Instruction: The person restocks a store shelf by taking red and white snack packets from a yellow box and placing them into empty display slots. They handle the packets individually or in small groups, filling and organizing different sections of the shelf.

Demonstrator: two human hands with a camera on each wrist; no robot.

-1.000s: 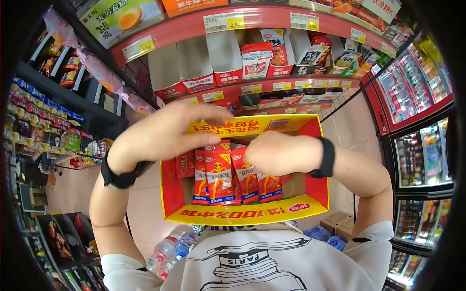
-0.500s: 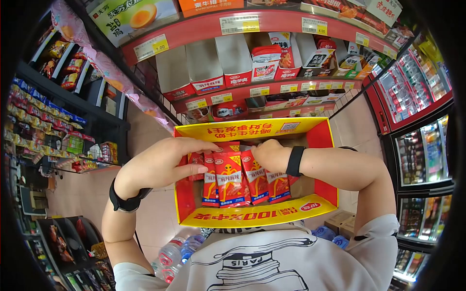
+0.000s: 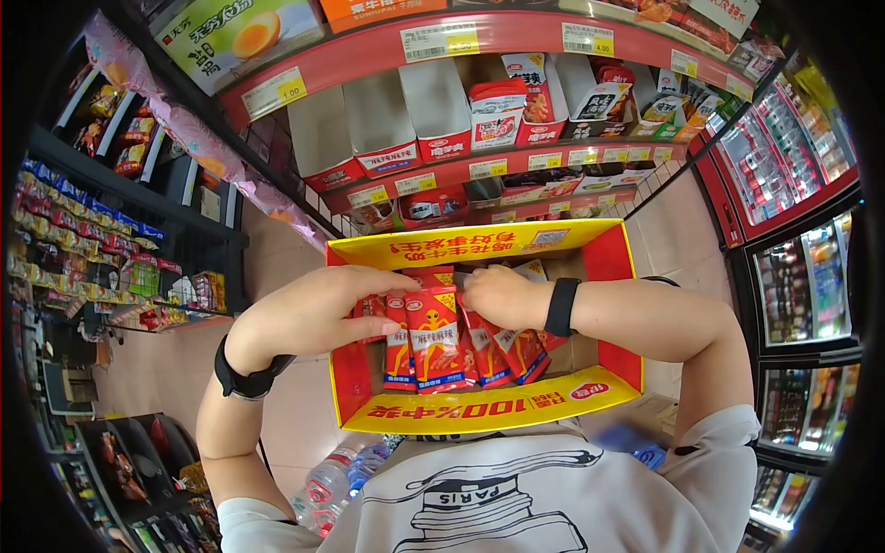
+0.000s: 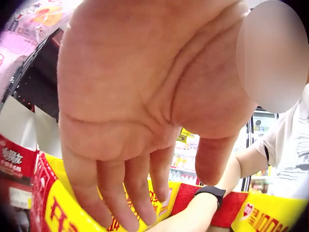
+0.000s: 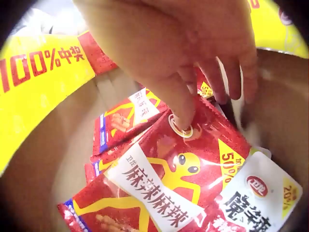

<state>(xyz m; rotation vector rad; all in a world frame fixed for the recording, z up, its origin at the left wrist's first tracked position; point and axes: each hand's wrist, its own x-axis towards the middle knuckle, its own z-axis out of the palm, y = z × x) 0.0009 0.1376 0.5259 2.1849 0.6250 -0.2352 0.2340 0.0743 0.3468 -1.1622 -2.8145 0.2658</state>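
A yellow and red cardboard box (image 3: pixel 343 405) is in front of the person's shirt, with several red snack packets (image 3: pixel 433 346) standing in it. My left hand (image 3: pixel 318 309) reaches over the box's left end; its fingers are extended and its thumb overlaps a packet in the head view. The left wrist view shows the bare palm (image 4: pixel 130 72). Inside the box, my right hand (image 3: pixel 507 297) has its fingers pointing down among the packets. Its thumb lies over the front of a red packet (image 5: pixel 183 159); its fingertips are partly hidden. A white-topped packet (image 5: pixel 258 193) leans beside that one.
Ahead stands a shelf rack (image 3: pixel 369 189) with price labels, open display cartons (image 3: pixel 396 115) and packets. Snack racks (image 3: pixel 83 249) line the left; drink coolers (image 3: pixel 802 286) line the right. Bottles (image 3: pixel 327 479) are below, near the shirt.
The left hand has come down to the packets at the box's left. The right hand has lowered into the box, then shifted slightly left; the packets near it tilt more.
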